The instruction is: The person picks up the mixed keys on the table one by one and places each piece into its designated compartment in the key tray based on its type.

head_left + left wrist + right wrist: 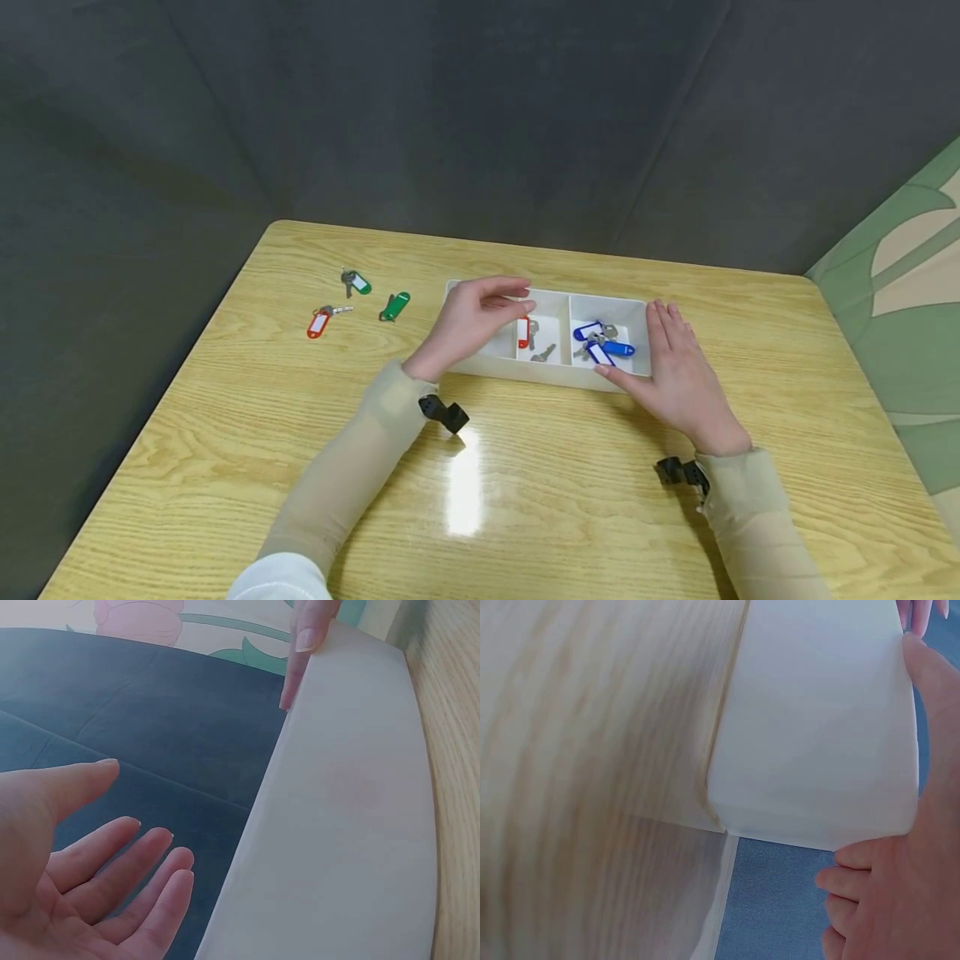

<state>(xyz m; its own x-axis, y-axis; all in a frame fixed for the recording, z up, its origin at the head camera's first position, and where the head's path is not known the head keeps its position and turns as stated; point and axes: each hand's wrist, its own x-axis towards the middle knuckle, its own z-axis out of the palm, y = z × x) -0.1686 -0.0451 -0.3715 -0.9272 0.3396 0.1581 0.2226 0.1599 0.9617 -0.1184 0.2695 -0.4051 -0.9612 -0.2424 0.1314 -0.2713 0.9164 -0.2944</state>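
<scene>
A white divided tray (525, 372) lies on the table with keys in it. My left hand (478, 321) hovers over its left part with thumb and fingers apart; the left wrist view shows nothing in that hand (105, 877). My right hand (686, 379) rests against the tray's right end, fingers fairly straight along the side and thumb at the front rim. In the middle compartment lie a red-tagged key (523, 332) and a key (543, 353) whose tag cannot be seen. Three blue key tags (618, 348) with keys lie in the right compartment. My left hand hides much of the left compartment.
To the left of the tray, on the wooden table (525, 483), lie a red-tagged key (318, 323) and two green-tagged keys, one farther back (360, 283) and one nearer the tray (395, 307). A dark partition (450, 125) stands behind the table.
</scene>
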